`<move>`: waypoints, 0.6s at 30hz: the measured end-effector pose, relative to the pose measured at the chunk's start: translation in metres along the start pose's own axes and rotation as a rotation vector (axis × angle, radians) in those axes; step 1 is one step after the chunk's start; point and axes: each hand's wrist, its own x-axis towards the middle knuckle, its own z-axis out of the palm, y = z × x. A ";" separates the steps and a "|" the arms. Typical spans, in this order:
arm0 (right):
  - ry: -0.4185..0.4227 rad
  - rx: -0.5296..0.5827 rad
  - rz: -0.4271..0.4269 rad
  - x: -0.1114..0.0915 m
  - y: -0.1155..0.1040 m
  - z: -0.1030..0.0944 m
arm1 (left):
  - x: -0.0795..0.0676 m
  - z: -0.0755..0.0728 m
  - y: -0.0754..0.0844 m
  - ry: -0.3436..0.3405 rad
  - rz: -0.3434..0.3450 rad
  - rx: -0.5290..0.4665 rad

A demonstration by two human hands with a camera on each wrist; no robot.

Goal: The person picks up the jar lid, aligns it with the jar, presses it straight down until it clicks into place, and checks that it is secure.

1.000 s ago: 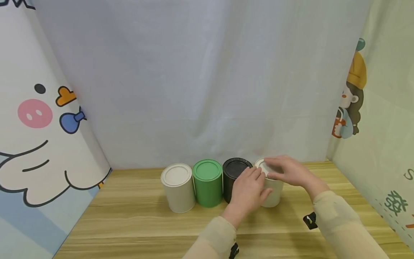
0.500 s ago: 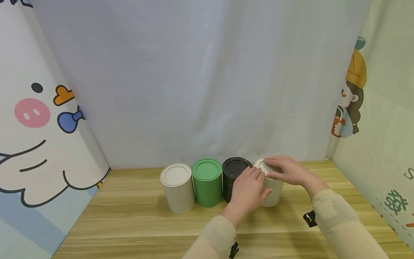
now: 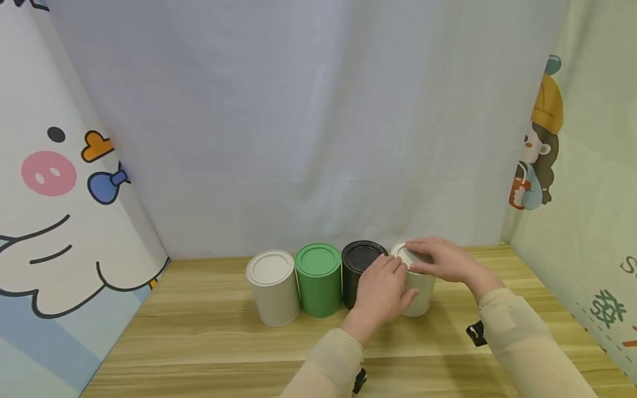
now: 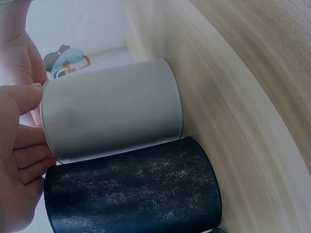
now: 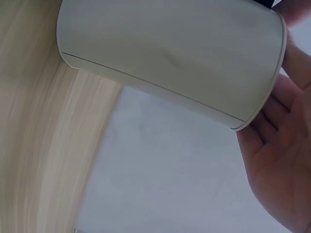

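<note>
Four lidded cans would be several; they stand upright in a row on the wooden table. The white can [image 3: 423, 296] at the row's right end is between both hands. My left hand [image 3: 380, 290] holds its left rim, fingertips by the gap beside the black can [image 3: 352, 282], thumb at the near rim. Over its lid arches my right hand [image 3: 445, 264], fingers at the far rim, thumb on the near side. In the left wrist view the left thumb and bent fingers touch the top of the white can [image 4: 112, 111]. The right wrist view shows right fingers curled at its rim.
A green can [image 3: 320, 293] stands left of the black one, and another white can [image 3: 277, 301] ends the row. The wooden table [image 3: 199, 342] runs back to a pale curtain [image 3: 298, 121]. Printed cloths hang at both sides.
</note>
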 end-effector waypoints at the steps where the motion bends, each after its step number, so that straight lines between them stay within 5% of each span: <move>1: 0.002 0.005 0.003 0.000 0.000 0.000 | 0.000 0.000 0.000 -0.001 0.000 0.001; 18: 0.076 0.069 0.006 -0.007 0.002 0.008 | -0.003 -0.001 0.000 0.002 0.007 0.015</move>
